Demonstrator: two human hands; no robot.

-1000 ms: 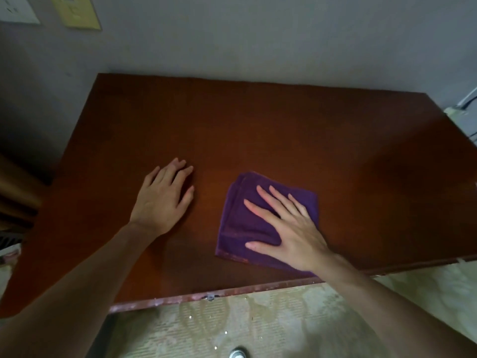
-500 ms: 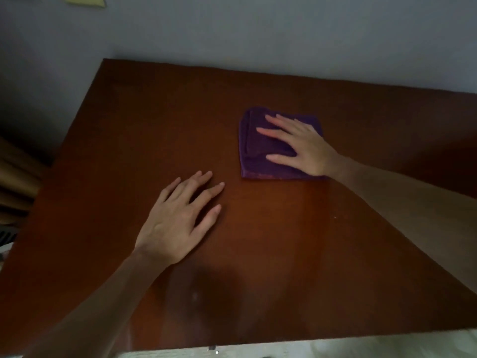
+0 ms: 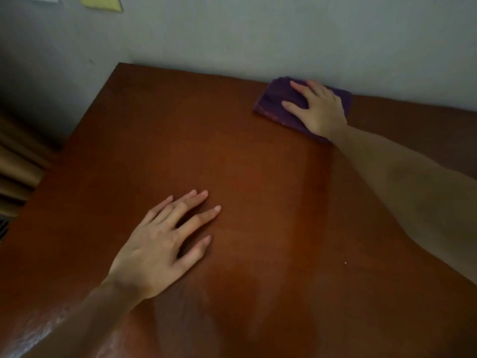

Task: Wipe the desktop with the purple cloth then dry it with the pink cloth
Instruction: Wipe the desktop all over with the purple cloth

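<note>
- Upper left of the frame: a yellow note [image 3: 103, 2] is stuck on the grey wall [image 3: 232, 34], with the corner of a white sheet just beside it. Both sat further out of view half a second ago, so the person's head has shifted as they lean in.
- Left edge: brown slats of some piece of furniture [image 3: 15, 171] show next to the desk; I cannot tell what it is.
- Lower left of centre: the left hand [image 3: 160, 249] lies flat on the brown desktop [image 3: 245, 164], fingers straight and slightly spread, holding nothing. It looks like a prop for the long reach, and it keeps about the same spot on the wood as a moment ago.
- Centre: a paler, shinier band runs up the wood from the near edge toward the cloth. I judge it to be the damp trail of the stroke.
- Upper right: the right hand [image 3: 317, 109] presses palm-down on the folded purple cloth [image 3: 276, 102], fingers straight and a little apart. A second ago the cloth was near the front edge; now it has reached the back edge, touching or nearly touching the wall.
- My reading: one full push away from the person is done, so the wet wipe is under way but not finished. The wood at the left and far right looks unwiped.
- The pink cloth is not in view, so drying has not begun.
</note>
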